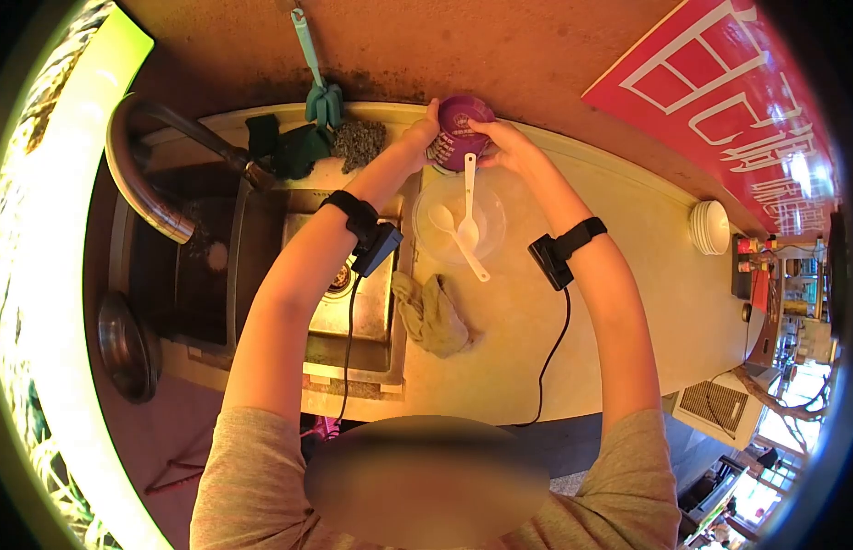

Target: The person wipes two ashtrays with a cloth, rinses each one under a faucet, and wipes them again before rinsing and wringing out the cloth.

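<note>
At the back of the counter, a purple tub [459, 147] with printed lettering is gripped between my two hands. My left hand [428, 134] is wrapped round its left side. My right hand [505, 145] closes on its right side, the thumb lying across it. Just nearer to me is a clear round bowl [425, 240]. Two white spoons, one with an upright handle [470, 183] and one slanting spoon [465, 247], cross over it. A crumpled greyish cloth [437, 321] lies between the bowl and the sink.
On the left is a double sink [303, 367] with a curved faucet [124, 165]. Dark cloths [298, 151], a grey scouring pad [359, 145] and a teal brush [323, 101] are behind it. White stacked bowls [710, 227] stand at right below a red sign [720, 101].
</note>
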Tool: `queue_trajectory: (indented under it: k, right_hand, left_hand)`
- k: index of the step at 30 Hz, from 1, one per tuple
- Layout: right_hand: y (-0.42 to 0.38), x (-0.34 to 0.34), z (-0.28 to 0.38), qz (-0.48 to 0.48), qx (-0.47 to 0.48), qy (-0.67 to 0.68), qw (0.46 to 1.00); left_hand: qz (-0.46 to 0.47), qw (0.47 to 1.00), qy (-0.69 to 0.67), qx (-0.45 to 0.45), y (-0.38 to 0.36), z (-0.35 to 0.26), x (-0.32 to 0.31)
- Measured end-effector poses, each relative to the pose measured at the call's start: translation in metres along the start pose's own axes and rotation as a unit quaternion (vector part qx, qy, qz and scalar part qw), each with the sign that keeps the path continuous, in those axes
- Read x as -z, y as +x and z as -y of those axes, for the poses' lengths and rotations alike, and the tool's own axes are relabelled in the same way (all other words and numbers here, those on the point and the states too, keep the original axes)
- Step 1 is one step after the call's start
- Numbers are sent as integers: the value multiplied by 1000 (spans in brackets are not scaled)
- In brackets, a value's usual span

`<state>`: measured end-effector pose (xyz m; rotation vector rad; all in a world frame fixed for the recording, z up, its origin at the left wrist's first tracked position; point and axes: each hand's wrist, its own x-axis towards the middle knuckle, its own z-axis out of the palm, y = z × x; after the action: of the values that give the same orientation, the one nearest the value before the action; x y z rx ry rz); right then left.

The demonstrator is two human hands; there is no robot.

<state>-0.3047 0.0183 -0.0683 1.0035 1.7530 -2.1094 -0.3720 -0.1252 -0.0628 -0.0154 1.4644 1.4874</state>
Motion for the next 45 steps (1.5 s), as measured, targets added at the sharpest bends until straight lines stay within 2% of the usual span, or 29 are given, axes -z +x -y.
queue_trajectory:
  k: [3, 6, 13, 16, 19, 22, 25, 28, 31, 34, 36, 37, 40, 42, 45]
  right_hand:
    - [2, 5, -7, 33, 9, 22, 999]
    - [2, 9, -9, 41, 9, -11, 999]
    - [0, 6, -12, 23, 29, 1, 999]
    - [-1, 5, -15, 11, 31, 15, 999]
    - [2, 5, -20, 18, 47, 27, 998]
    - [-3, 1, -17, 17, 49, 26, 998]
    - [-1, 1, -18, 26, 40, -3, 999]
    - [-14, 1, -7, -13, -20, -53, 998]
    - [-19, 8, 1, -103, -26, -47, 993]
    - [-65, 7, 17, -197, 126, -48, 971]
    - [-103, 4, 27, -226, 248, -80, 939]
    - [-137, -7, 34, -227, 301, -88, 922]
    - [-218, -42, 8, -197, 455, -126, 859]
    - [-251, -62, -41, -120, 420, -147, 888]
    - [-251, -87, -141, -49, 411, -403, 816]
  left_hand:
    - [-7, 1000, -6, -7, 8, 8, 1]
    - [-13, 1000, 7, 10, 21, 17, 7]
    - [-49, 998, 48, 13, 28, 18, 8]
    - [-36, 997, 64, 5, 21, 16, 6]
    - [-95, 993, 75, -11, 28, 22, 4]
    - [-94, 993, 72, -20, 41, 26, 10]
    - [-41, 998, 44, -9, 44, 26, 19]
    - [-169, 984, 27, -40, 34, 25, 22]
    - [-170, 979, 19, -111, -5, 13, 27]
    - [-147, 970, 20, -195, -58, 17, 38]
    - [-143, 956, 39, -252, -93, 35, 51]
    - [-140, 948, 47, -281, -111, 46, 56]
    - [-187, 939, 76, -279, -165, 88, 65]
    - [-223, 933, 84, -268, -192, 121, 75]
    - [-261, 933, 103, -227, -226, 170, 87]
